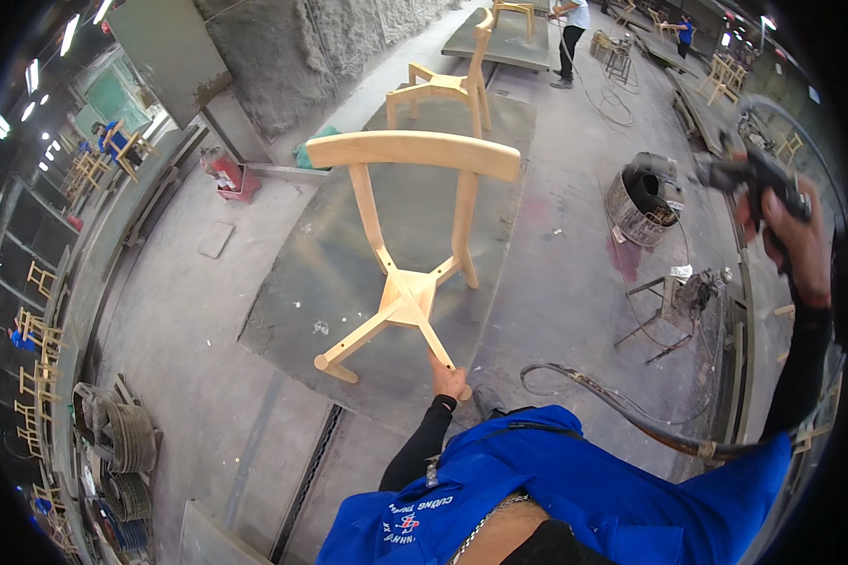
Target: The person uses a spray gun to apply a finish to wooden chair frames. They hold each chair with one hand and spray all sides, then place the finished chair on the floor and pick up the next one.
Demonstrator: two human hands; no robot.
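On the grey floor mat [349,282], a bare wooden chair frame [412,235] is tipped by one leg clenched in the left hand [448,380], while a spray gun [758,174] is gripped, raised aside, in the right hand [793,240]; no coating is visible yet.

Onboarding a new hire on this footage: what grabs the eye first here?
The bare wooden chair frame, tipped up on a grey panel at centre, with the left hand holding one leg from below. Next, the right hand raised at the right edge, its grip around a dark spray gun whose hose loops back toward the blue jacket.
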